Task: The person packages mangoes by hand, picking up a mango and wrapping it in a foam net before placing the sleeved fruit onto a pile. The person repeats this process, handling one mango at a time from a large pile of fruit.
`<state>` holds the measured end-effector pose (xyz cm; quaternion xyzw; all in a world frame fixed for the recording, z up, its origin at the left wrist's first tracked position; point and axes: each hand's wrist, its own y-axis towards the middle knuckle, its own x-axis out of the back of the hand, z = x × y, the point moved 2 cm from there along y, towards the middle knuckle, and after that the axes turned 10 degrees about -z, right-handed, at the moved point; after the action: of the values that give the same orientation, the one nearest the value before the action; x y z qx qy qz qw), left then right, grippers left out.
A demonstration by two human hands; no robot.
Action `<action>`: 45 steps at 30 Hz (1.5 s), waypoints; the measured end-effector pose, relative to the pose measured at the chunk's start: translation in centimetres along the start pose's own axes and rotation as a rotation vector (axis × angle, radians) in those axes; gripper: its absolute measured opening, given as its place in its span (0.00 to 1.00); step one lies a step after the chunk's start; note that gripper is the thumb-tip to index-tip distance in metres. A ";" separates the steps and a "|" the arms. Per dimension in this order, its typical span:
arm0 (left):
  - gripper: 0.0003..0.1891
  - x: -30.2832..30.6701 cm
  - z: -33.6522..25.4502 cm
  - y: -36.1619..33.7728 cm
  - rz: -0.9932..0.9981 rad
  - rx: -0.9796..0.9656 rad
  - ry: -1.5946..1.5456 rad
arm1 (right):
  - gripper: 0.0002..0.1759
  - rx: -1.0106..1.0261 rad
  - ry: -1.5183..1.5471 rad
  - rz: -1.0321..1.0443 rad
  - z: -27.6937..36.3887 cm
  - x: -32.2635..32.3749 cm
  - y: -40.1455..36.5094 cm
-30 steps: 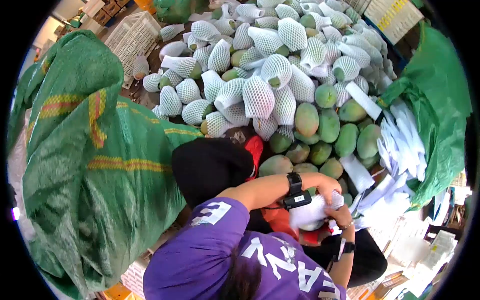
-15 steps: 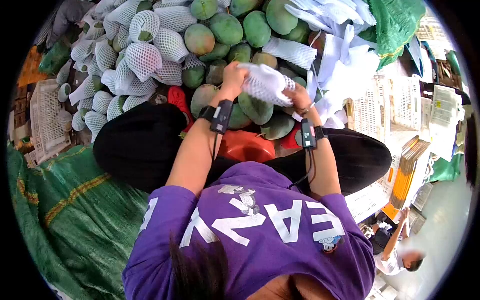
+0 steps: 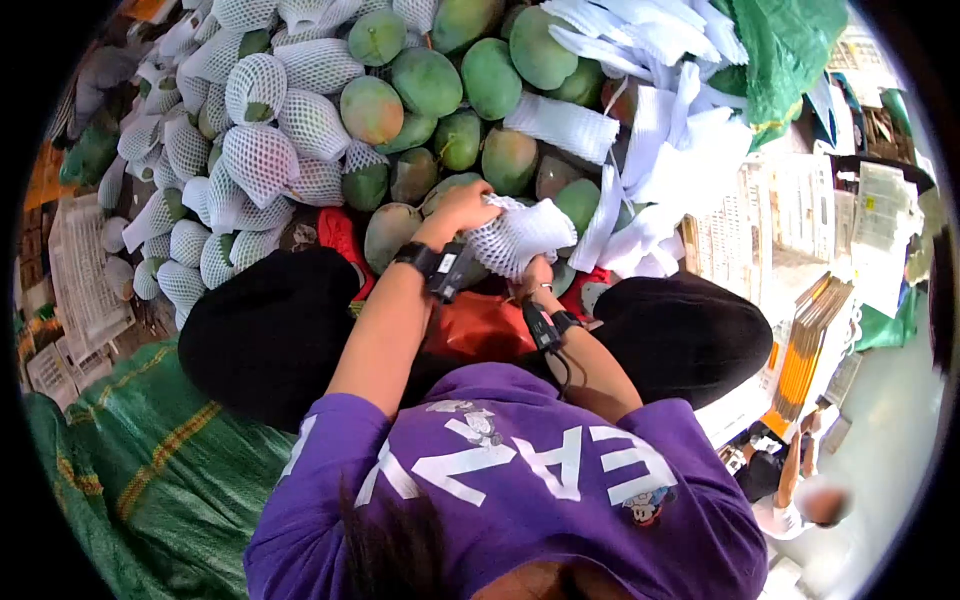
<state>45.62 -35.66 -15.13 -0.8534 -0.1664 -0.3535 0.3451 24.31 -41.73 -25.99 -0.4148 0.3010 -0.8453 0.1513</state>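
A white foam net sleeve (image 3: 528, 232) is between my two hands, above the mango pile. Its left part bulges as if stretched round something, but I cannot see what is inside. My left hand (image 3: 462, 212) is closed on the sleeve's left end. From below, my right hand (image 3: 537, 274) grips the sleeve's lower side, its fingers partly hidden. Bare green mangoes (image 3: 426, 82) lie just beyond my hands, some blushed orange. At the left are mangoes in foam net sleeves (image 3: 258, 158) in a heap.
Loose flat foam sleeves (image 3: 690, 150) are piled at the right beside a green sack (image 3: 790, 60). Between my crossed legs is a red container (image 3: 487, 325). Green woven sacking (image 3: 190, 470) spreads at lower left. Another person (image 3: 785, 505) is at lower right, near stacked cardboard (image 3: 808, 350).
Both hands have come nearer my body with the foam sleeve. My right hand has moved left and down to the sleeve's underside, and the sleeve now looks fuller.
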 end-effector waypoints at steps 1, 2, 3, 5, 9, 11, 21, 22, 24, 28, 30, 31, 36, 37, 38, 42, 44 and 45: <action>0.27 0.3 0.9 -0.4 -0.002 0.083 -0.234 | 0.28 0.485 -0.550 -0.089 1.9 1.1 -1.0; 0.25 0.5 2.0 -0.9 -0.004 0.161 -0.456 | 0.24 0.075 0.164 -0.172 4.5 2.5 -3.2; 0.23 -1.1 3.6 -0.3 -0.016 0.185 -0.653 | 0.23 0.272 -0.041 -0.158 6.5 3.2 -3.3; 0.24 -1.9 6.4 -1.8 -0.047 0.039 -0.938 | 0.18 0.620 -0.204 -0.145 12.4 5.6 -6.6; 0.21 3.0 3.4 -6.0 -0.056 0.261 -1.750 | 0.13 0.970 -0.130 -0.170 20.2 9.5 -12.9; 0.20 4.6 1.9 -7.4 -0.135 0.412 -1.935 | 0.13 0.777 0.073 -0.018 22.4 10.1 -14.8; 0.17 4.8 1.0 -9.1 -0.507 -0.232 -1.993 | 0.27 0.705 0.213 -0.012 21.5 7.0 -15.1; 0.17 4.5 0.9 -8.9 -0.542 -0.205 -1.981 | 0.28 0.612 0.173 0.015 21.0 6.8 -14.9; 0.17 2.0 0.8 -7.7 -0.345 -0.158 -2.460 | 0.29 0.484 0.319 0.042 19.4 4.5 -12.6; 0.19 0.7 2.4 -7.4 -0.279 -0.147 -2.441 | 0.27 0.634 0.314 0.439 16.4 -1.9 -1.1; 0.20 2.1 3.7 -8.5 -0.420 -0.111 -2.506 | 0.23 0.625 -0.029 0.321 19.0 -0.7 -5.9; 0.21 3.2 4.8 -8.8 -0.514 -0.107 -2.536 | 0.21 0.684 -0.394 0.237 19.9 2.4 -11.4; 0.24 14.3 16.1 -7.3 -0.949 -0.298 -2.589 | 0.18 1.364 -0.633 -0.235 19.8 6.8 -8.6; 0.24 17.4 20.7 -7.2 -1.046 -0.352 -2.569 | 0.22 1.301 -0.643 -0.403 19.0 8.9 -5.4; 0.25 18.7 23.2 -7.1 -1.129 -0.399 -2.531 | 0.27 1.223 -0.645 -0.558 18.1 11.0 -2.0; 0.18 25.3 34.9 -9.2 -1.619 -0.059 -1.473 | 0.36 0.516 -1.038 -0.322 14.8 13.0 4.7; 0.15 27.5 38.6 -10.0 -1.727 -0.121 -1.581 | 0.31 0.682 -0.863 -0.361 11.2 12.5 7.6; 0.14 28.3 41.1 -11.7 -1.822 -0.169 -1.451 | 0.27 0.737 -0.956 -0.313 11.2 12.7 7.2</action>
<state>79.19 2.77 -10.36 -0.4404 -0.8514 0.0901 -0.2703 25.46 -58.06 -17.49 -0.7068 -0.1758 -0.6268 0.2769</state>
